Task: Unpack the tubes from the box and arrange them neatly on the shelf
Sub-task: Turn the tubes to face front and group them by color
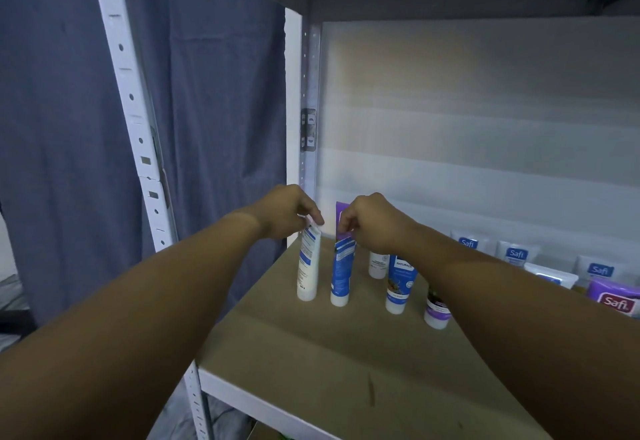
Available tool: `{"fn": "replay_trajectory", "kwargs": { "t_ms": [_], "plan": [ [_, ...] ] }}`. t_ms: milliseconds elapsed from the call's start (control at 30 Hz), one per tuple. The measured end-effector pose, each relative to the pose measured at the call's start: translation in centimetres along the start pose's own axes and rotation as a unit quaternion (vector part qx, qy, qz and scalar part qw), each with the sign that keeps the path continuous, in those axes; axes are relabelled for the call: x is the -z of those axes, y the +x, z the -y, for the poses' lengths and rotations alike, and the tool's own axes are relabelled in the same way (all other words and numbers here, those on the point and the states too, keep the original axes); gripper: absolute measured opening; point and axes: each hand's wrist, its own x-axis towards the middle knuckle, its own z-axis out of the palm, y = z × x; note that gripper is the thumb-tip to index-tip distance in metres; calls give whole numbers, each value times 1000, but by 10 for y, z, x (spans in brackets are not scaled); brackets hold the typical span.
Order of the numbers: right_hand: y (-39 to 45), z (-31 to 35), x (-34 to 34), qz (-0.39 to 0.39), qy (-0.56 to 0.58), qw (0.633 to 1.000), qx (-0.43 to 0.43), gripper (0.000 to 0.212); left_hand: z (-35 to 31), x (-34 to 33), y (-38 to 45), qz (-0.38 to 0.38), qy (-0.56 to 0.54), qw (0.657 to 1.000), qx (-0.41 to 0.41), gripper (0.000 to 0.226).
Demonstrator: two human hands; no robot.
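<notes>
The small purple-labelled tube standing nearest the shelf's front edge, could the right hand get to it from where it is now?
Probably yes. The purple-labelled tube stands just under the right forearm with open shelf board in front of it. But the right hand is pinching the blue tube, so it must let go first.

Left hand [289, 212] pinches white tube [308, 264]: smooth plastic, slight sheen, printed label. Right hand [372, 221] pinches blue tube [341, 273]: glossy plastic w/ white cap. Under both grips, shelf board [346, 346]: matt brown, looks like fibreboard, faint scuffs. Upright [138, 134] left of grips: white painted metal, perforated. Curtain [62, 110] beyond it: blue-grey cloth, matt, creased. Safi tubes [516, 254] right of grips: white plastic, semi-gloss.
</notes>
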Motion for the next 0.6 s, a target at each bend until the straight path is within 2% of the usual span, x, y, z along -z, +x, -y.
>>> {"fn": "replay_trajectory", "kwargs": {
  "t_ms": [100, 133, 200, 300, 433, 500, 600],
  "plan": [
    [4, -1, -3, -98, 25, 989, -104, 22, -6, 2, 2, -92, -12, 993, 76, 26],
    [4, 1, -3, -114, 33, 984, -130, 28, -10, 3, 3, -108, 1, 989, 105, 42],
    [1, 8, -3, -101, 43, 981, -160, 38, -22, 2, 1, -90, 23, 982, 163, 58],
    [-4, 19, -4, -48, 66, 978, -190, 48, -33, -4, 2, -30, -23, 974, 222, 47],
    [-2, 22, -6, -27, 81, 977, -197, 41, -35, -3, 8, 16, -91, 968, 232, 26],
    [-1, 21, -5, -17, 68, 981, -183, 36, -33, -2, 9, 37, -59, 976, 208, 22],
    [0, 19, -5, 11, 0, 989, -150, 39, -28, -1, 10, 54, 3, 987, 150, 23]
  ]
}}
